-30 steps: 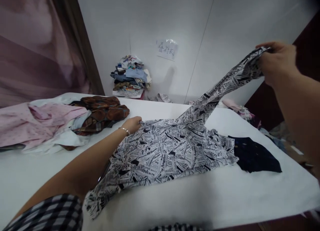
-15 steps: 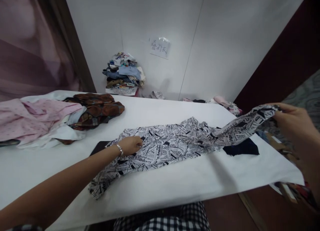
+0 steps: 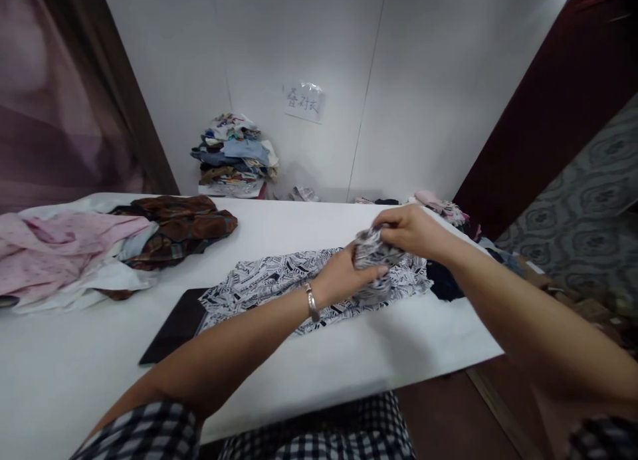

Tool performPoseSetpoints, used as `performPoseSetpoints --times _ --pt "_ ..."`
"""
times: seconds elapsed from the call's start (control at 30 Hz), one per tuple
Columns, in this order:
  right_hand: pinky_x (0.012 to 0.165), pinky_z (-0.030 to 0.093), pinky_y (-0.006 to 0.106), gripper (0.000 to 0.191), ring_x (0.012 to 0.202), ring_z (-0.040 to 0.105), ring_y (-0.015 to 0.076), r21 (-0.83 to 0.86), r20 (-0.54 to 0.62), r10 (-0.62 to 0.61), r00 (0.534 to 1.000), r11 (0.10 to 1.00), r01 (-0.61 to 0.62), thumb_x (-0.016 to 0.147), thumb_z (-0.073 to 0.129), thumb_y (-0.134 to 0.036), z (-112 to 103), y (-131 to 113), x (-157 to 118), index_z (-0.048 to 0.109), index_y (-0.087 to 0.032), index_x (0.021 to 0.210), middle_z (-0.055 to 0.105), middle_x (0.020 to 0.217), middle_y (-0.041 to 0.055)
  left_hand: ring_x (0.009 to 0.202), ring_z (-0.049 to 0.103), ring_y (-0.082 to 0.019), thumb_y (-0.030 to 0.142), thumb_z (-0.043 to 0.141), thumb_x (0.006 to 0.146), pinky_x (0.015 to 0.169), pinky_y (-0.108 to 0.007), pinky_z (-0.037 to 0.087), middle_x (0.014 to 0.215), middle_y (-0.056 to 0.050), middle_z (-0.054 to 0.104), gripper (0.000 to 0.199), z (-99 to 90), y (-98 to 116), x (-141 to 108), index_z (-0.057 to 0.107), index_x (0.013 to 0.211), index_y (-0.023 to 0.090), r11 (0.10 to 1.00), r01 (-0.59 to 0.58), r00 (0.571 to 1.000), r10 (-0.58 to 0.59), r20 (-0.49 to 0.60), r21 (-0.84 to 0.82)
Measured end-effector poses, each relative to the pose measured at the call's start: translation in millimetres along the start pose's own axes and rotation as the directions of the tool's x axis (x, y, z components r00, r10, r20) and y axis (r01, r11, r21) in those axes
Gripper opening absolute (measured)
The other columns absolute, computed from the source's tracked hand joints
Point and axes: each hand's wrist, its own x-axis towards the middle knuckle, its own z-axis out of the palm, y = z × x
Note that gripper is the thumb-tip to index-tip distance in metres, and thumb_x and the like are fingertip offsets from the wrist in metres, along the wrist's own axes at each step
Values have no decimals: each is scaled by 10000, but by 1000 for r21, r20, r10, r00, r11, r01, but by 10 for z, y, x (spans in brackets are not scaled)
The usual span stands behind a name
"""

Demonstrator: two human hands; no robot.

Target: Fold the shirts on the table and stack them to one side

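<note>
A black-and-white newspaper-print shirt (image 3: pixel 279 274) lies spread on the white table (image 3: pixel 319 373). Over its right part, my left hand (image 3: pixel 349 270), with a silver bracelet at the wrist, grips a bunched section of the cloth. My right hand (image 3: pixel 411 230) pinches the top of the same bunch from the other side. Under the shirt's left end a flat dark board (image 3: pixel 172 324) sticks out. Dark navy cloth (image 3: pixel 442 280) shows past the shirt's right end, partly behind my right forearm.
At the left lies a heap with a pink garment (image 3: pixel 64 244) and a brown plaid garment (image 3: pixel 189 227). A tall stack of folded clothes (image 3: pixel 236 154) stands by the wall, below a paper sign (image 3: pixel 304 102). More clothes (image 3: pixel 441 207) lie at the back right corner.
My right hand has brought the shirt's stretched-out right end in to the left. My left hand has moved right from the shirt's left part to the bunch. More of the dark board shows.
</note>
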Motion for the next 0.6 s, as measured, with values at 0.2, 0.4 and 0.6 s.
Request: performPoseSetpoints --times 0.2,0.4,0.6 --pt "730 563 338 317 900 655 186 395 -149 206 967 909 -132 803 611 -293 191 932 183 659 -207 1105 690 1086 89 1055 609 -249 467 579 806 955 -418 447 1136 -106 680 439 -260 -57 50 654 1095 144 961 98 949 -169 -265 -260" --pt "1045 404 394 571 1233 514 247 -50 -63 461 885 884 -464 709 485 -38 746 2235 -14 613 -197 1242 588 1305 79 1043 618 -244 338 528 813 941 -393 472 1022 -73 713 287 -438 1 -220 699 980 178 990 29 962 -64 -266 -135" --pt "1115 284 367 667 1383 322 238 -309 134 321 937 912 -269 661 498 -24 1146 2517 174 562 -197 1303 430 1458 68 849 653 -210 193 475 786 817 -353 537 807 -64 715 260 -403 27 -305 702 913 180 995 -94 990 96 -100 21"
